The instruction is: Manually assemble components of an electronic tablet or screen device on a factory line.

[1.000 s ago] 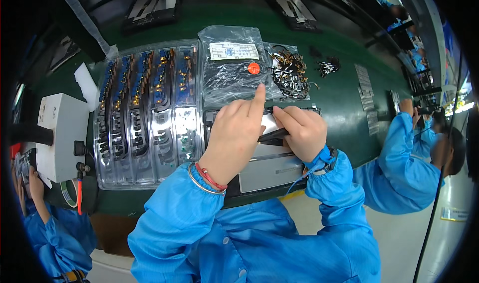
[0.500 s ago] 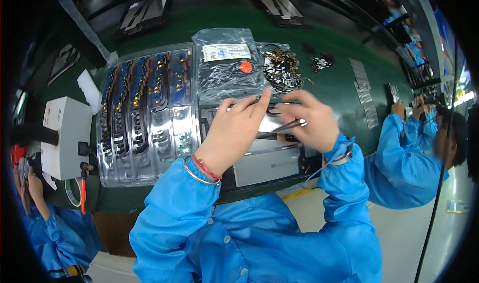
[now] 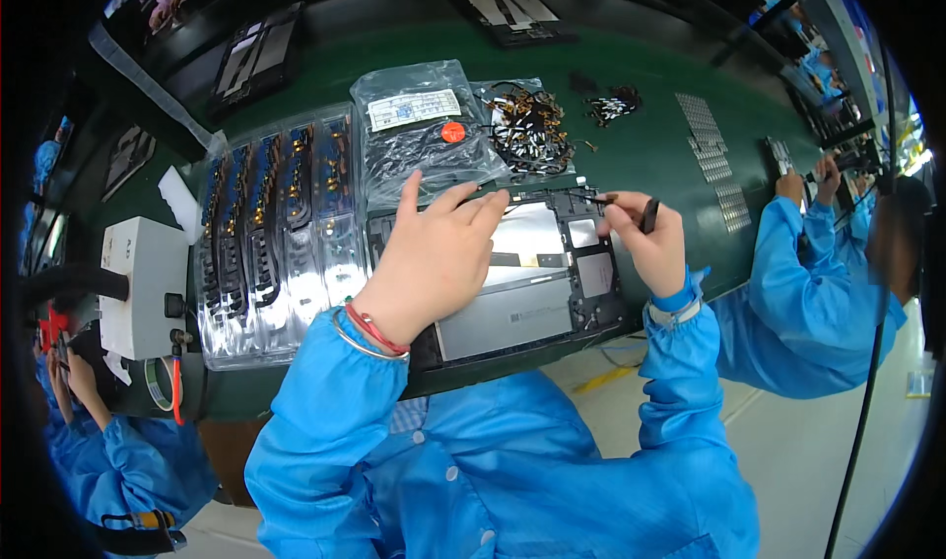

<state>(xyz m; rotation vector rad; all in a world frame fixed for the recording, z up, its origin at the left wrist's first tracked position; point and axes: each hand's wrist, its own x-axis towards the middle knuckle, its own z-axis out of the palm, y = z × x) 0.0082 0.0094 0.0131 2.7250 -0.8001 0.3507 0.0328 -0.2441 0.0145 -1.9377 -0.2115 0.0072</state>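
Head view, bench: green top, running across the middle of the frame.
Opened tablet: silver panels in a black frame, lying flat at the centre of the frame, under both hands.
Left hand: back up, over the tablet's upper left part; fingers fanned, index raised. Thumb hidden; cannot tell whether its grip pinches anything.
Right hand: at the tablet's upper right corner; narrow grip, closed on black tweezers.
Blister tray: clear plastic, left of centre, with columns of blue-and-gold circuit pieces.
Plastic bag: clear, dark contents, white label, orange round sticker; just above the left hand.
Small cables: tangled heap, upper centre, right of the bag; smaller cluster farther right.
Perforated strips: pale grey, upper right.
Box: white-grey, squarish, at left.
Other people: blue sleeves at the right edge and lower left.
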